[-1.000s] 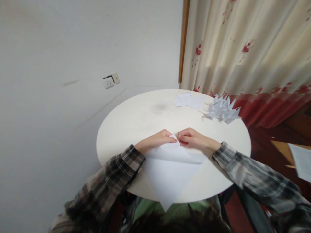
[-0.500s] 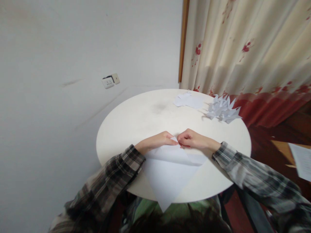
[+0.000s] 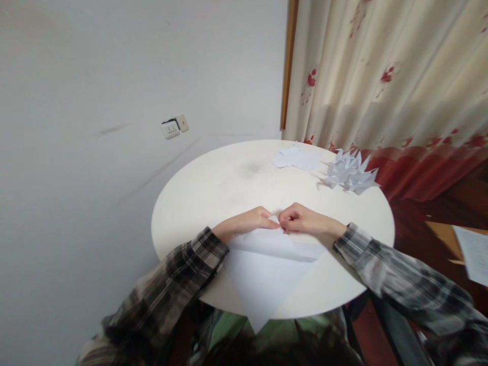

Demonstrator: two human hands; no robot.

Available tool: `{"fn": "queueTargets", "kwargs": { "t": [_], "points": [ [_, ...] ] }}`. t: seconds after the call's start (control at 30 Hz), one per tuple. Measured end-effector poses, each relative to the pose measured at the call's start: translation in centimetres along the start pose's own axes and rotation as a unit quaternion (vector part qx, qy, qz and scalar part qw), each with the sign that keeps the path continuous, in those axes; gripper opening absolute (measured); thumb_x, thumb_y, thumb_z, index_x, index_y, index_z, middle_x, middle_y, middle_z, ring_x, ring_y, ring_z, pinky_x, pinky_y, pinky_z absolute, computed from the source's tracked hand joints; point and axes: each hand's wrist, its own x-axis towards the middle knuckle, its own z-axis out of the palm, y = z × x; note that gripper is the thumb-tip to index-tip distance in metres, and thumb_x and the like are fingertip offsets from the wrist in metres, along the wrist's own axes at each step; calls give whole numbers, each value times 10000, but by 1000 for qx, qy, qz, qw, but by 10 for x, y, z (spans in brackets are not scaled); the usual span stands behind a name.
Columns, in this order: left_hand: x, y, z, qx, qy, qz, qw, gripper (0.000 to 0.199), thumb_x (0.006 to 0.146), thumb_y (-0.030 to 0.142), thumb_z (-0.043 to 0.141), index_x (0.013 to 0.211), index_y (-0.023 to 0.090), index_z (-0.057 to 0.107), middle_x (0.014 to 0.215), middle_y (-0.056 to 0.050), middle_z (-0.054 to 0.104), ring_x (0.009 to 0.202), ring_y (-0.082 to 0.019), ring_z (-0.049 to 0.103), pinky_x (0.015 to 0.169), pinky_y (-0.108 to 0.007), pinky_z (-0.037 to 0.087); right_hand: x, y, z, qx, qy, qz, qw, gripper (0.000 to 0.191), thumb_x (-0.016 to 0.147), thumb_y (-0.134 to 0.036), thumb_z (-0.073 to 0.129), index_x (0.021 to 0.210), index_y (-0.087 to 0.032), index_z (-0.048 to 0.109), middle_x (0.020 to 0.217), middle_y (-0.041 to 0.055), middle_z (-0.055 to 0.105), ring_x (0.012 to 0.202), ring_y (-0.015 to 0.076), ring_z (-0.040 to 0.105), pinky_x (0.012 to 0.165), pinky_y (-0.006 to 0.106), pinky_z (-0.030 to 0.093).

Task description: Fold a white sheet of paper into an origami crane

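A white sheet of paper (image 3: 263, 279) lies on the round white table (image 3: 198, 198), one corner pointing toward me past the near edge. A crease runs across it, and its far part is folded over. My left hand (image 3: 256, 219) pinches the paper near its far corner, thumb on top and fingers mostly hidden beneath. Right beside it, my right hand (image 3: 299, 218) is closed, its fingertips pinching the same far corner. The two hands almost touch there.
Several folded white paper cranes (image 3: 351, 170) stand together at the table's right rear. Flat white paper pieces (image 3: 295, 157) lie to their left. Behind are a wall with a socket (image 3: 170, 129) and a flowered curtain (image 3: 381, 76). Printed paper (image 3: 473, 254) sits at the far right.
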Motion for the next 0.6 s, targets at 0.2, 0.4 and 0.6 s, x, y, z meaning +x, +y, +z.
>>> {"fn": "queueTargets", "kwargs": {
  "t": [0.2, 0.4, 0.6],
  "points": [
    [0, 0, 0, 3, 1, -2, 1000, 283, 649, 396, 611, 625, 114, 606, 529, 24, 484, 471, -72, 370, 423, -195, 224, 1, 1, 3, 4, 15, -1, 1000, 127, 681, -168, 459, 573, -131, 516, 466, -80, 325, 445, 40, 251, 436, 195, 188],
    [1, -2, 0, -4, 9, 8, 1000, 250, 643, 366, 613, 577, 128, 578, 498, 38, 450, 453, -66, 344, 422, -203, 210, 3, 4, 7, 35, 37, 4, 999, 130, 666, -183, 469, 542, -145, 476, 470, -79, 318, 449, 40, 255, 431, 195, 185],
    [0, 0, 1, -17, 18, -3, 1000, 245, 626, 342, 611, 523, 133, 536, 458, 43, 421, 426, -65, 331, 414, -210, 194, 5, 4, 15, 41, 87, 0, 995, 240, 641, -191, 484, 471, -176, 315, 454, -90, 235, 441, 33, 203, 431, 207, 150]
  ]
}}
